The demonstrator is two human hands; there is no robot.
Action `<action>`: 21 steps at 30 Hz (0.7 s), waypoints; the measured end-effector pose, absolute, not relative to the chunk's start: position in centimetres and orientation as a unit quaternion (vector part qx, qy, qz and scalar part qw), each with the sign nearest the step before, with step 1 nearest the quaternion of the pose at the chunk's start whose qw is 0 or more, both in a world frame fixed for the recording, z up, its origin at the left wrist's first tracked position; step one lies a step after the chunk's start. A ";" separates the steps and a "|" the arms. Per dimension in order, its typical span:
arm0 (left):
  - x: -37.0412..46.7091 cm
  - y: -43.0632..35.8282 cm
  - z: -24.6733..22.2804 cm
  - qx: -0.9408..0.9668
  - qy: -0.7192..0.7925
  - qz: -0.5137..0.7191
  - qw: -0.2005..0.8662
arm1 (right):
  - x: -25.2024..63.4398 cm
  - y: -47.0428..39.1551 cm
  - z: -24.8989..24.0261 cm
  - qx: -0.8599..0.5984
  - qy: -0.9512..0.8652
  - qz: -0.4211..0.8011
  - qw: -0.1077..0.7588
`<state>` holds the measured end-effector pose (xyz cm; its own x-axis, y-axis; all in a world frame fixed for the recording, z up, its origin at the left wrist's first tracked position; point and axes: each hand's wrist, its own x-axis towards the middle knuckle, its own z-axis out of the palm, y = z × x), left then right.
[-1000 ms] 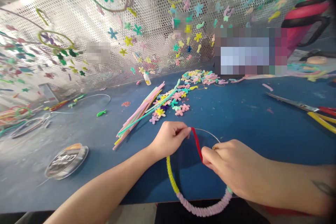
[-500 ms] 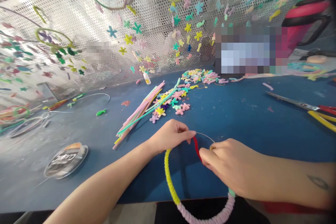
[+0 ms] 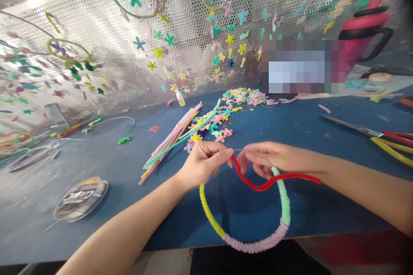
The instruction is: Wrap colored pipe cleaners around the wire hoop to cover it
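A hoop of bare wire is wrapped in fuzzy pipe cleaner: a yellow section (image 3: 209, 215), a lilac section (image 3: 258, 245) and a mint section (image 3: 284, 202). Its top stretch is bare wire. My left hand (image 3: 204, 163) is closed in a pinch at the upper left of the hoop, holding one end of a red pipe cleaner (image 3: 258, 187) against the wire. From there the red strand sags, then runs right across the mint section to a free tip. Behind the bare wire is my right hand (image 3: 267, 157), its fingers loosely bent and apart, off the red strand.
Beyond my hands lie a bundle of pipe cleaners (image 3: 174, 142) and a heap of fuzzy flowers (image 3: 222, 124). A spool of clear line (image 3: 80, 200) is at left, scissors (image 3: 371, 132) at right. A pink tumbler (image 3: 361, 34) stands near the perforated metal panel (image 3: 187, 21) hung with ornaments.
My right hand has let go of the red pipe cleaner and moved up behind the wire. The red strand now hangs out to the right, and the mint section shows more fully.
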<state>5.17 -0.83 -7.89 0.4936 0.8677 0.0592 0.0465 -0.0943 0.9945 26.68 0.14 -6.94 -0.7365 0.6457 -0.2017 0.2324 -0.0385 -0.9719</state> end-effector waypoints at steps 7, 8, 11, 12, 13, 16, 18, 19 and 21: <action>5.2 -0.8 -7.3 0.688 0.363 0.394 0.490 | 25.8 -1.7 -6.7 -0.220 -0.580 0.785 0.013; 5.2 -0.7 -7.3 0.688 0.370 0.395 0.483 | 25.8 -1.6 -6.9 -0.233 -0.572 0.785 0.034; 5.3 -0.4 -7.5 0.677 0.382 0.398 0.487 | 26.1 -0.8 -7.7 -0.281 -0.556 0.773 0.122; 5.3 -0.3 -7.6 0.672 0.381 0.401 0.492 | 26.2 -0.4 -7.9 -0.296 -0.555 0.764 0.147; 5.3 -0.2 -7.6 0.669 0.378 0.404 0.496 | 26.4 0.0 -8.0 -0.311 -0.554 0.754 0.170; 5.2 -0.2 -7.8 0.678 0.369 0.392 0.501 | 26.8 1.1 -8.0 -0.339 -0.561 0.723 0.220; 5.2 -0.3 -7.8 0.693 0.367 0.368 0.500 | 27.0 1.6 -7.9 -0.345 -0.564 0.705 0.255; 5.3 -0.4 -7.8 0.700 0.367 0.354 0.501 | 27.1 1.8 -7.8 -0.346 -0.564 0.697 0.274; 5.4 -0.8 -7.8 0.709 0.368 0.327 0.505 | 27.2 2.0 -7.6 -0.349 -0.566 0.683 0.303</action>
